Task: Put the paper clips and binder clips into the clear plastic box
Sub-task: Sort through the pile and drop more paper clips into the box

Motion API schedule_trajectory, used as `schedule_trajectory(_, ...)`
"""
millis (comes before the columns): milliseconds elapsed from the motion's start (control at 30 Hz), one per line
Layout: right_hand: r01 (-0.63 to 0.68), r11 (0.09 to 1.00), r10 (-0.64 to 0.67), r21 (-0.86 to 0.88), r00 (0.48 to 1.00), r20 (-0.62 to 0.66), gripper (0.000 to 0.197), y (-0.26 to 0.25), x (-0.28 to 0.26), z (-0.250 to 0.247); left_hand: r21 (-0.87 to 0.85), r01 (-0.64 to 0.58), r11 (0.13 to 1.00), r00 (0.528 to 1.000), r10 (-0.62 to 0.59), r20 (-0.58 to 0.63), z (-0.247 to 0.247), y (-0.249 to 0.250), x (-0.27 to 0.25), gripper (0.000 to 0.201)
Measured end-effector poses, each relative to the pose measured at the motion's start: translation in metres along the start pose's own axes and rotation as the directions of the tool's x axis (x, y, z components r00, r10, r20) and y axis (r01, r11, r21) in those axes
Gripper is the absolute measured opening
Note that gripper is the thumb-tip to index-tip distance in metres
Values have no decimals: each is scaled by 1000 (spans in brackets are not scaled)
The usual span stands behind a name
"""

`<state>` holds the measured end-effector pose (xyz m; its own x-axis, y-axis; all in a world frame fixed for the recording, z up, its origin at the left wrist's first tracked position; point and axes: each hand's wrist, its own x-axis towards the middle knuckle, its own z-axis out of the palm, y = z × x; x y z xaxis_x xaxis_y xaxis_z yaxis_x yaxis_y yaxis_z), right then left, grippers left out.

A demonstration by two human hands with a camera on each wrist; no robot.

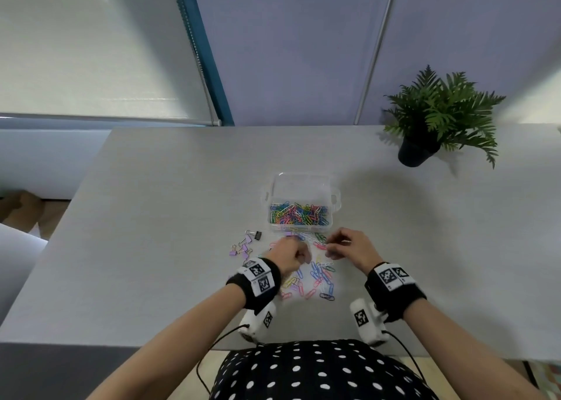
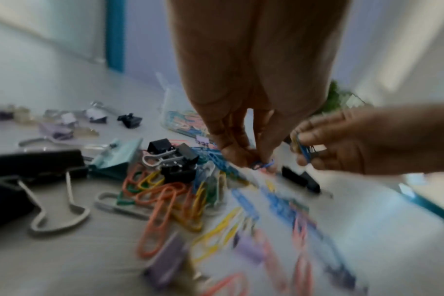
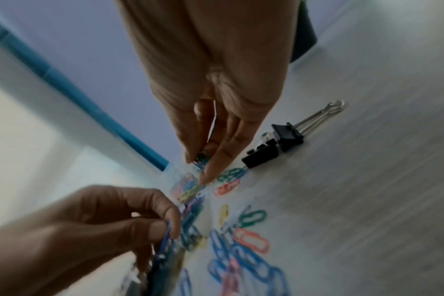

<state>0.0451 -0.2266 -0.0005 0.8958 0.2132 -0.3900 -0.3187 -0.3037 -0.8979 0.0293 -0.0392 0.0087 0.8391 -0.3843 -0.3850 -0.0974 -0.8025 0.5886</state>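
Both hands worked the loose heap just in front of the box (image 1: 299, 187), which stood open on the table (image 1: 151, 217) with a layer of coloured paper clips already covering its floor. The left hand (image 1: 288, 252) reached down into the heap, thumb and forefinger pinching a blue clip (image 2: 262, 165) off the surface, with what looked like more clips gathered under the curled fingers. The right hand (image 1: 346, 246), on the box's near right, pinched a few clips between thumb and fingertips; its wrist view showed a small bunch (image 3: 202, 158) caught there, the forefinger stretched down toward the table.

More paper clips (image 1: 318, 275) lay scattered nearer the person than the box. The binder clips (image 1: 244, 246) sat in a cluster to the box's near left, and two black ones (image 3: 274, 146) lay just right of the right hand's fingers.

The step in hand seemed to be gathering a handful before carrying it over. To do it well, each hand would probably do better raking clips together into a bunch against the table and closing round them, not lifting them singly, since the thin wire lies flat and slips from a light pinch. Tangled clips may drag neighbours along and drop them short of the box, so the lift should be slow and the release made well over the opening. The binder clips look bulkier and should be easier to take by their bodies.
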Motion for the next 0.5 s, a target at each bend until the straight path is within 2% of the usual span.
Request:
schedule_trajectory(67, -27, 996, 27, 89, 1000, -3, 11, -7, 5, -1, -121, 73, 990, 997, -76, -23, -12, -3, 3, 24)
schedule_trajectory(133, -38, 991, 39, 132, 999, -2, 10, -15, 9, -3, -136, 60, 989, 996, -68, -60, -21, -6, 6, 28)
schedule_trajectory(267, 19, 999, -18, 40, 999, -32, 11, -28, 18, -6, 125, -96, 987, 994, 102, -46, -10, 8, 7, 18)
schedule_trajectory(433, 138, 987, -147, -85, 983, -106, 8, -58, 44, -3, 346, -244, 906, 969, 239, 59, 25, 19, 12, 29)
schedule_trajectory(500, 149, 983, -162, -108, 980, -114, 7, -69, 57, 0, 404, -276, 872, 961, 255, 107, 27, 20, 12, 30)
